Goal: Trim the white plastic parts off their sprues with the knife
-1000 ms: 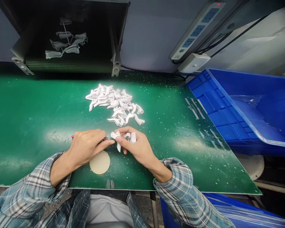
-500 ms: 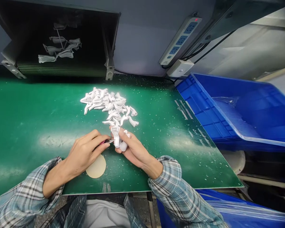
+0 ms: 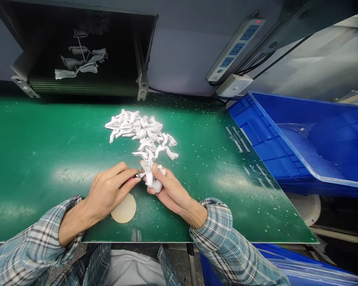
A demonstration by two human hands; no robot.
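Far left, a joined cluster of white pieces (image 3: 88, 68) lies on a dark belt (image 3: 83, 88), apparently not yet split up. Nearer, the left hand (image 3: 104, 190) pinches a slim tool (image 3: 137, 175) between its fingers. Beyond, loose pieces (image 3: 140, 129) heaped on the green worktop (image 3: 209, 159) look already separated. Rightward, the right hand (image 3: 173, 191) has fingers closed around several white parts (image 3: 148, 171), seemingly unfinished, beside the tool's tip.

No lettering can be read, the small print (image 3: 214, 78) on the power strip (image 3: 236, 49) being too tiny.
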